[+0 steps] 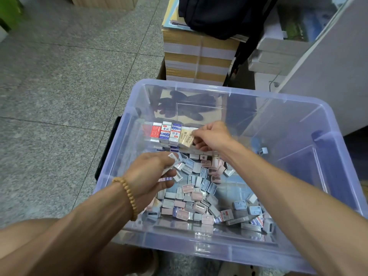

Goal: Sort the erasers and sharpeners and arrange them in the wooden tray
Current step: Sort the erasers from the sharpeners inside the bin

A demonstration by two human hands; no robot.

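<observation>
Both hands (148, 172) (211, 137) inside bin (219, 253), among sharpeners (197, 196).

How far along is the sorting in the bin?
Early. Done: one short row of erasers stands upright at the far side of the clear plastic bin. In hand: the right hand is adding a beige eraser to that row; the left hand holds a few small pieces. Left: the loose pile of sharpeners and erasers. No wooden tray is visible.
</observation>
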